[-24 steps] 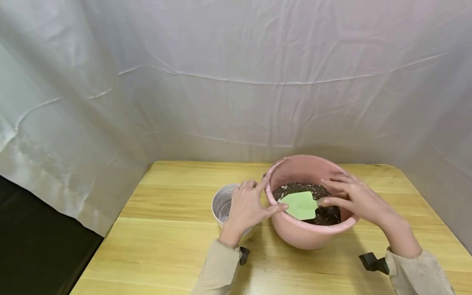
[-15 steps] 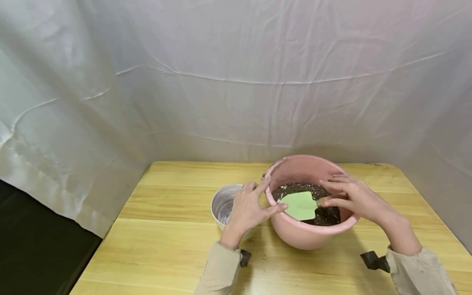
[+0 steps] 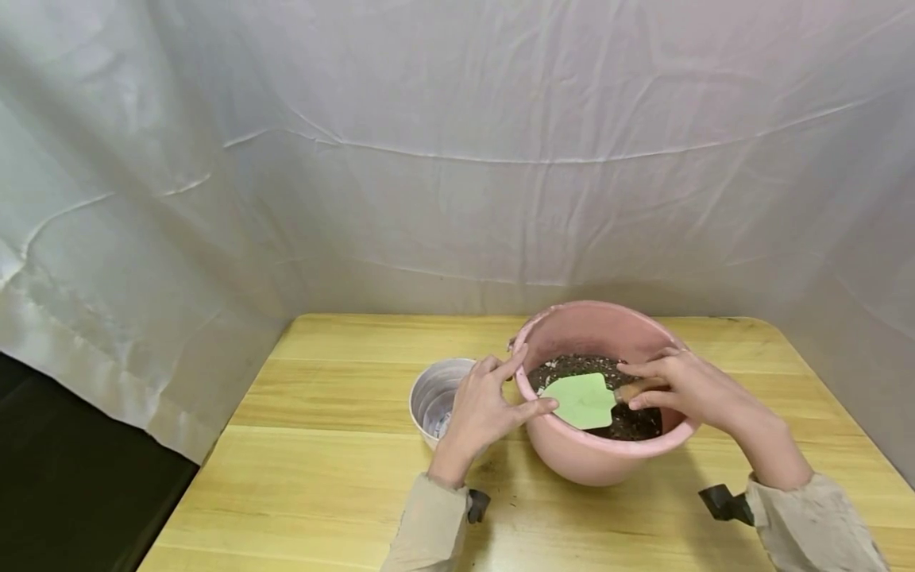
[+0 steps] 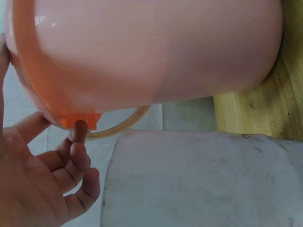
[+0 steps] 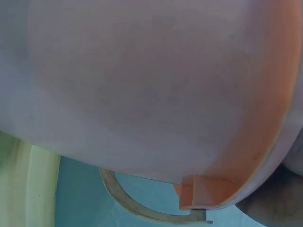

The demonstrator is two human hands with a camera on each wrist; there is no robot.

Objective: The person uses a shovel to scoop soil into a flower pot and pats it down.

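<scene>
A pink basin point(image 3: 599, 459) with dark soil point(image 3: 632, 423) stands on the wooden table point(image 3: 336, 469). A green trowel blade point(image 3: 582, 400) lies on the soil, its wooden handle point(image 3: 632, 389) pointing right. My right hand point(image 3: 689, 389) reaches over the basin's right rim and pinches that handle between thumb and fingers. My left hand point(image 3: 480, 409) rests spread against the basin's left rim, thumb on the rim near the blade. A white ribbed pot point(image 3: 432, 393) stands just left of the basin, partly hidden by that hand. The left wrist view shows the basin's wall point(image 4: 151, 47), the pot point(image 4: 199, 179) and my left fingers point(image 4: 80, 156) under the rim.
White cloth point(image 3: 457, 159) hangs behind and to both sides of the table. The table's left edge drops to a dark floor point(image 3: 71, 492). Bare wood lies left of and in front of the pots. The right wrist view is filled by the basin's wall point(image 5: 142, 85).
My right hand's fingers have lowered and closed on the trowel handle. The left hand, basin and white pot have stayed put.
</scene>
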